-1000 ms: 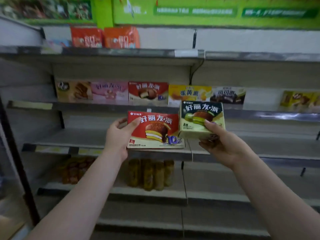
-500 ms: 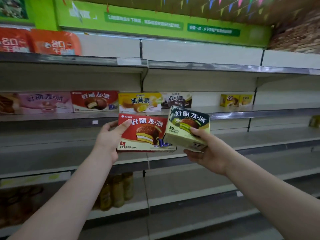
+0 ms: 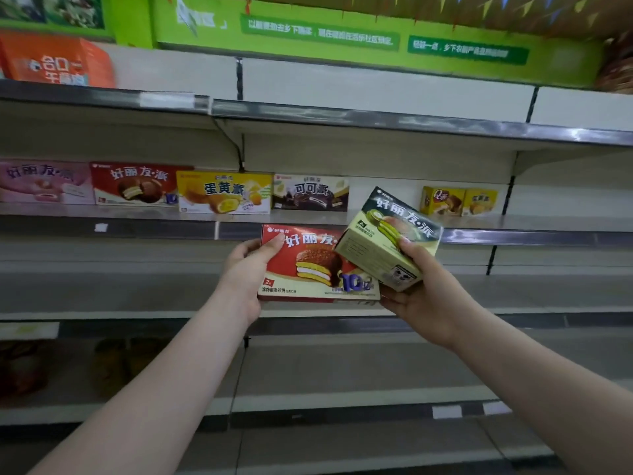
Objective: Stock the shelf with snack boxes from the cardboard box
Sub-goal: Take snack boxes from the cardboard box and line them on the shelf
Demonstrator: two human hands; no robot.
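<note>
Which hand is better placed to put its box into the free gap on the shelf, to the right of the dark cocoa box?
Probably the right hand: its green snack box is directly below the gap on the grey metal shelf. The left hand holds the red snack box lower and further left.

Saw dim, flat lighting from overhead, colours muted. Glare streaked the metal shelf edge point(image 3: 479, 126) at upper right. Heavy motion blur on the orange package point(image 3: 58, 61) upper left and the green banner point(image 3: 342, 32) text. Lower-left shelves sat in shadow, smeared. Wide-angle bowing at frame edges. Centre was sharpest.
</note>
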